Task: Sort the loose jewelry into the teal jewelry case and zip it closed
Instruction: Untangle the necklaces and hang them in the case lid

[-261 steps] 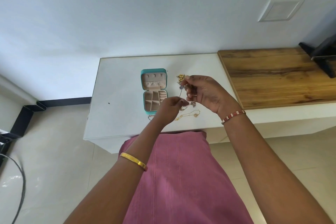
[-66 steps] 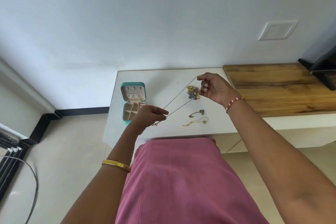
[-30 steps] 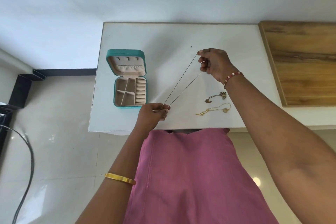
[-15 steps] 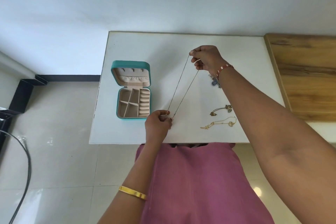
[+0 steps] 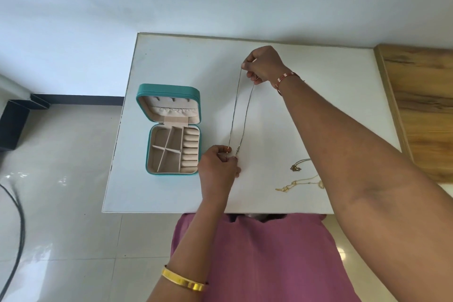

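Left hand (image 5: 218, 167) near surface edge, forearm running up from 6 o'clock, gold bangle (image 5: 182, 282) on the wrist; its fingers (image 5: 226, 152) curled and pinching the near end of a thin silver-toned chain necklace (image 5: 239, 115); knuckles up, hand low over the white rectangular surface (image 5: 318, 105), contact with it unclear.

Right hand (image 5: 263, 65) at 12 o'clock from the left hand, arm extended diagonally from the 4 o'clock corner; red-and-white beaded bracelet (image 5: 285, 78) on the wrist; fingers clenched round the far end of the same necklace; back of hand faces up.

Necklace stretched as two near-parallel strands between the two hands, running roughly 12 to 6 o'clock, taut; whether it touches the surface, cannot tell.

Square teal jewelry case with beige lining (image 5: 171, 130) lies open at 9 o'clock of the necklace, just beside the left hand but apart; lid folded back toward 12 o'clock with small hooks and an elastic pocket; base shows divided compartments on its left and ring rolls on its right; nothing visible in the compartments.

Small dark-gold chain with a pendant (image 5: 296, 165) at 3 o'clock of the left hand, partly hidden under the right forearm; thin yellow-gold chain (image 5: 294, 184) just nearer the person, also on the surface.

Wooden plank top (image 5: 424, 105) adjoins at 3 o'clock; pink garment (image 5: 257, 260) at 6 o'clock; pale tiled floor (image 5: 61, 179) at 8 o'clock.
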